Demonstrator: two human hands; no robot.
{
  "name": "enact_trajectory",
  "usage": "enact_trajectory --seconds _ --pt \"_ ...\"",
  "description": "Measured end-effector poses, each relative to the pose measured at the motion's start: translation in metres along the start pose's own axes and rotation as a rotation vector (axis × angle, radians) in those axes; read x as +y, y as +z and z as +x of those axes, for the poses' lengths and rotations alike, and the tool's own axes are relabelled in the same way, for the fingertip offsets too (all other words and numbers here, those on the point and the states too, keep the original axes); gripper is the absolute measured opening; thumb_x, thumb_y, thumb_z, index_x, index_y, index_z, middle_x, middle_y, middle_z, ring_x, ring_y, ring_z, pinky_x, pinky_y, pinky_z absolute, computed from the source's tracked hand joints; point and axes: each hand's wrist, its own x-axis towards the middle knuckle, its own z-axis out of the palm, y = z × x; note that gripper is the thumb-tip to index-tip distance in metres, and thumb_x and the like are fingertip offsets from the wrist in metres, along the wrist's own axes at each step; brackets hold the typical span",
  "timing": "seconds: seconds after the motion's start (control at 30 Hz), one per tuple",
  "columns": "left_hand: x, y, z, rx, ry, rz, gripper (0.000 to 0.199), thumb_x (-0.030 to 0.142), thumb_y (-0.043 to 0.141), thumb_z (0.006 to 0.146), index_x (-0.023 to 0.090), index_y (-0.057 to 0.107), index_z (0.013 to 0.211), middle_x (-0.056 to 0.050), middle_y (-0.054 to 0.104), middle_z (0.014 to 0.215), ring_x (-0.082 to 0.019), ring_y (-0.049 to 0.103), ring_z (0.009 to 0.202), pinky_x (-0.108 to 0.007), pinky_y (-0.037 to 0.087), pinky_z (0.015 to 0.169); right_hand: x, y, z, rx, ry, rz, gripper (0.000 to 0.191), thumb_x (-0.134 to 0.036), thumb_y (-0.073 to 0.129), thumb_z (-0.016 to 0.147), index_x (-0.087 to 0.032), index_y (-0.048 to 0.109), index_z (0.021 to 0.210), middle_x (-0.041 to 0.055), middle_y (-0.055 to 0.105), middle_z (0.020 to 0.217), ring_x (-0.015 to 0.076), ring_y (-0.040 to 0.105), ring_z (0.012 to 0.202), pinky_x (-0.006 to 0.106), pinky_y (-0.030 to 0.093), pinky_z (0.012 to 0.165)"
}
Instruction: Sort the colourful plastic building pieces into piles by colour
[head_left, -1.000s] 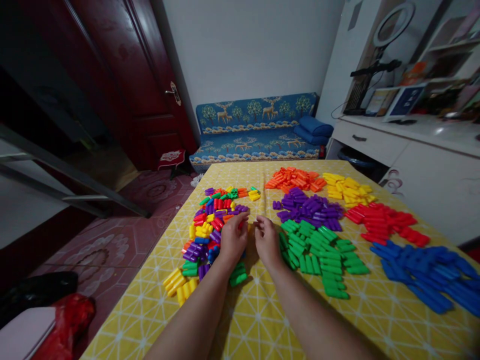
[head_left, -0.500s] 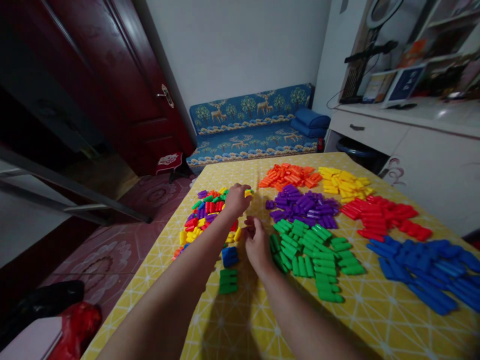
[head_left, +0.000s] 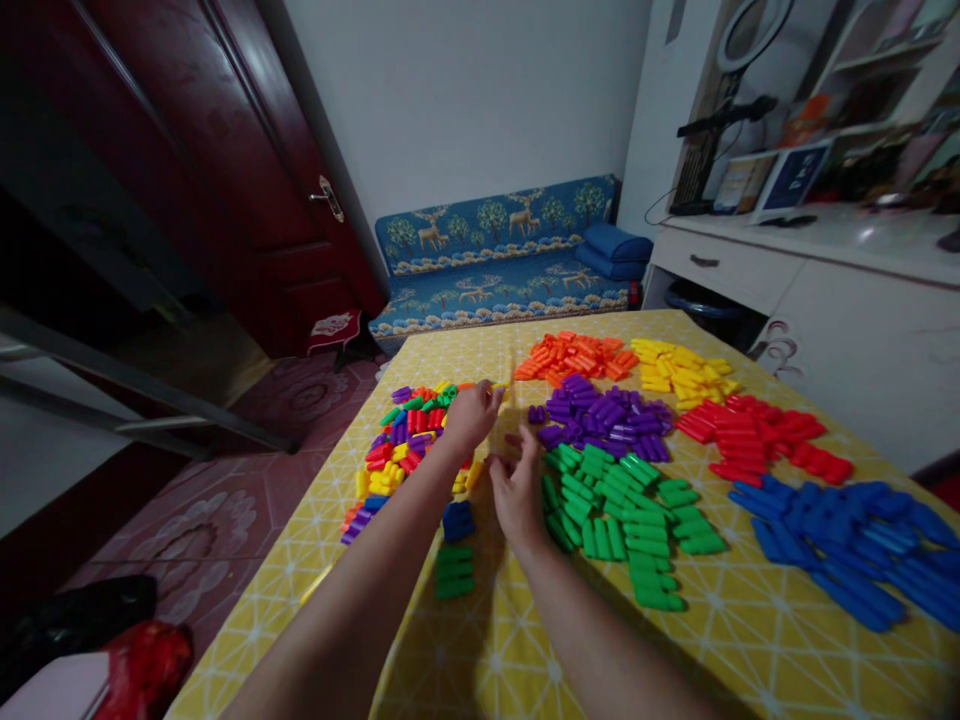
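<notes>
Blocks of smooth, glossy, plastic-looking stock, formed as short rounded tubes joined side by side, lie in a mixed heap at the left of a yellow cloth printed with white crossing lines. Single-colour piles occupy the centre and right: orange pile, yellow pile, purple pile, green pile, red pile and blue pile. Left hand is at the heap's far right edge, fingers curled, with a yellow block at the fingertips; whether it is gripped cannot be told. Right hand is beside the green pile, part open, thumb apart from loosely bent fingers, no hold seen. One blue block and one green block lie between the arms. Left forearm hides part of the heap. Blue pile reaches the right edge of view. Behind, the sofa bears woven-looking deer and trees. Pale letters on a dark box are too blurred to read with certainty.
</notes>
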Motion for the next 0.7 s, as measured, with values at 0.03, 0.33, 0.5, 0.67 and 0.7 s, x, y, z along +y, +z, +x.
enact_trajectory --seconds 0.03,0.33,0.5,0.67,0.7 --pt "0.001 -0.005 -0.011 -0.012 -0.001 -0.166 0.040 0.045 0.040 0.096 0.015 0.064 0.083 -0.006 0.067 0.071 -0.015 0.063 0.064 -0.024 0.044 0.060 -0.003 -0.001 0.000 0.020 -0.009 0.008 0.059 -0.024 0.055 0.083 -0.018 0.034 0.138 0.0182 0.050 0.130 0.0231 0.061 0.102 0.038 0.056 0.082" --pt "-0.009 -0.009 -0.083 0.055 -0.051 -0.613 0.055 0.060 0.054 0.083 0.016 0.047 0.052 0.004 0.040 0.048 -0.008 0.036 0.045 -0.021 0.024 0.044 -0.017 -0.010 -0.004 -0.068 -0.314 -0.202 0.039 -0.018 0.055 0.083 -0.018 0.055 0.121 0.0130 0.062 0.119 0.0247 0.057 0.115 0.043 0.048 0.100" --pt "-0.017 0.003 -0.089 0.123 -0.074 -0.651 0.057 0.059 0.043 0.090 0.016 0.051 0.054 0.002 0.045 0.050 -0.009 0.039 0.047 -0.023 0.027 0.046 -0.019 -0.012 -0.004 -0.051 -0.301 -0.289 0.038 -0.015 0.057 0.076 -0.017 0.061 0.115 0.0113 0.067 0.110 0.0250 0.062 0.104 0.042 0.051 0.093" --pt "-0.021 0.005 -0.088 0.213 -0.150 -0.751 0.056 0.056 0.038 0.092 0.015 0.058 0.060 -0.001 0.054 0.056 -0.013 0.049 0.054 -0.024 0.037 0.052 -0.027 -0.011 -0.012 -0.067 -0.271 -0.278 0.035 -0.019 0.060 0.078 -0.019 0.060 0.112 0.0093 0.066 0.108 0.0237 0.062 0.102 0.039 0.050 0.091" --pt "-0.021 0.004 -0.088 0.213 -0.150 -0.731 0.053 0.055 0.040 0.091 0.015 0.059 0.061 -0.001 0.055 0.056 -0.013 0.050 0.055 -0.024 0.037 0.052 -0.030 -0.011 -0.014 -0.072 -0.255 -0.258 0.035 -0.020 0.060 0.077 -0.020 0.060 0.112 0.0088 0.066 0.109 0.0234 0.061 0.103 0.039 0.050 0.092"
